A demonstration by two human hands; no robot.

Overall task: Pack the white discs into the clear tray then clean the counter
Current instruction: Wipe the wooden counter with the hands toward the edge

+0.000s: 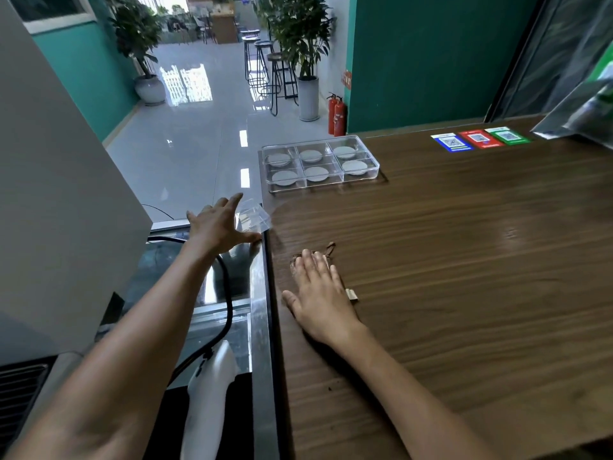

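Note:
The clear tray [373,161] stands at the far left corner of the wooden counter [464,260], with a white disc [311,155] in each of its several compartments. My left hand [219,224] holds a clear plastic cup [253,217] at the counter's left edge, tilted toward the countertop. My right hand [318,293] lies flat, palm down, on the counter, its fingers over a small pile of brown crumbs and scraps [326,250]. A small pale scrap [352,294] sticks out beside that hand.
Three coloured payment cards [477,139] lie at the back of the counter, with a shiny bag [577,114] behind them. Left of the counter sit a glass-topped cabinet [232,287], a black cable and a white handheld device [212,386].

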